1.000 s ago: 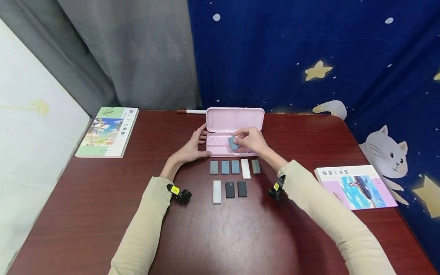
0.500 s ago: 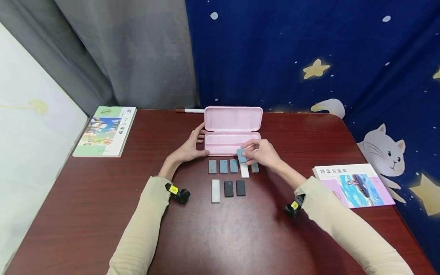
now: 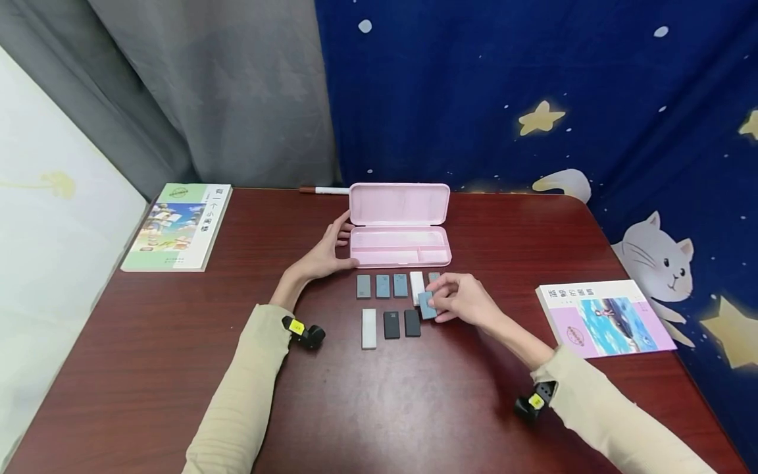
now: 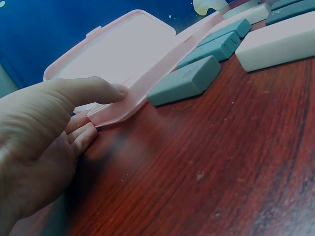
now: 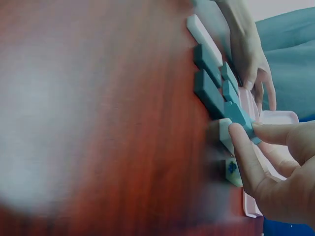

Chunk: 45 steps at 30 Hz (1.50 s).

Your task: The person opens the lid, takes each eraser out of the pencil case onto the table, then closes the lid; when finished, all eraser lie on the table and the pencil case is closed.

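The open pink pencil case [image 3: 385, 257] stands at the back of the table, its lid raised and its tray bare. My left hand [image 3: 322, 255] holds the case's left end, thumb [image 4: 106, 92] along the front wall, fingers behind the corner. Between thumb and fingertips my right hand [image 3: 464, 299] pinches a blue-grey eraser [image 3: 426, 305], just above the table, right of the dark erasers. A row in front of the case has several blue-grey erasers [image 3: 382, 286], a white eraser [image 3: 416, 284] and a partly hidden eraser [image 3: 434, 276]. Nearer lie a long white eraser [image 3: 368, 328] and two dark erasers [image 3: 391, 325].
A green-covered book [image 3: 177, 227] lies at the table's left. Another book [image 3: 606, 319] with a purple-and-blue cover lies at the right. Behind the case a white marker [image 3: 328, 190] with a brown cap lies by the table's back edge, in front of the curtains.
My right hand has brought the blue-grey eraser out from over the pencil case, toward me and right, down beside the dark erasers. My left hand stays on the case.
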{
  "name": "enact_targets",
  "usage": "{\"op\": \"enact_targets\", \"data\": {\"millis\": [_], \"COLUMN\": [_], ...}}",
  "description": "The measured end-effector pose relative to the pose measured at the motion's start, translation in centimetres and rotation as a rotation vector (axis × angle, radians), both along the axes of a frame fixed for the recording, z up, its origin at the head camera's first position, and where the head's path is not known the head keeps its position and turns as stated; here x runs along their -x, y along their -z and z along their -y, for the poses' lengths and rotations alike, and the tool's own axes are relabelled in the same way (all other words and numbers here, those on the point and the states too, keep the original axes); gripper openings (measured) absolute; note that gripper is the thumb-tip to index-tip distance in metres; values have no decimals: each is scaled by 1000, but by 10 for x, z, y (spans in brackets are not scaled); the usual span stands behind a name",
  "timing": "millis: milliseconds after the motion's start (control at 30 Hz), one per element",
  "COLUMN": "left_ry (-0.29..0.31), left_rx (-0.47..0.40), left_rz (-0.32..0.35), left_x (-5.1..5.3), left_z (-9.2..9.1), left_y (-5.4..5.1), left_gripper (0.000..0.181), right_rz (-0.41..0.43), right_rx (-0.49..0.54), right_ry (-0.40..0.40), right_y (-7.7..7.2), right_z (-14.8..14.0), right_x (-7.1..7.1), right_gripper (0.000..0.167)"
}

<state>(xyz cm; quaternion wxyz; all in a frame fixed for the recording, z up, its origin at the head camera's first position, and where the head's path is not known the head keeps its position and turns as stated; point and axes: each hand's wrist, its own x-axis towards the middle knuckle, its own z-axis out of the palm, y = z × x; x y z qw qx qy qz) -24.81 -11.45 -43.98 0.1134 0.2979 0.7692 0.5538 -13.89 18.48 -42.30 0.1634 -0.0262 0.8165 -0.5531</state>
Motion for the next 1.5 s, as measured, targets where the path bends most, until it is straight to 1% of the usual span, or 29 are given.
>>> {"op": "enact_targets", "data": {"millis": [133,367,500,667,867,1000,1067,1200,1300,1433,1500], "left_ry": [3,-23,-29,-28,-19,-22,-18,-3,-8,-38,-65], "left_rx": [0,11,30,34,9,12,6,-25,-47,-63,-65], "left_rz": [6,-23,-37,-38,-32,-21,-6,31,60,105,120], "left_x": [2,18,20,19,20,21,20,13,8,7,11], "left_z": [0,2,1,1,2,3,3,3,1,1,2], "left_y": [1,28,31,31,32,32,29,13,2,1,8], "left_gripper": [99,104,105,104,104,105,105,100,95,90,87], "right_rz": [4,10,-16,-20,-16,-27,-31,-41,-52,-66,-85], "right_rx": [-17,-37,-72,-96,-96,-91,-93,-108,-121,-126,-120], "right_ry": [-14,6,29,65,66,67,58,40,38,40,35], "right_y": [5,13,15,18,20,20,20,16,11,7,4], "right_z": [-4,-4,-2,-1,-1,-1,-1,-5,-10,-18,-22], "right_x": [-10,-19,-23,-26,-26,-25,-24,-23,-20,-15,-10], "right_gripper": [19,19,18,18,17,17,17,18,18,18,18]}}
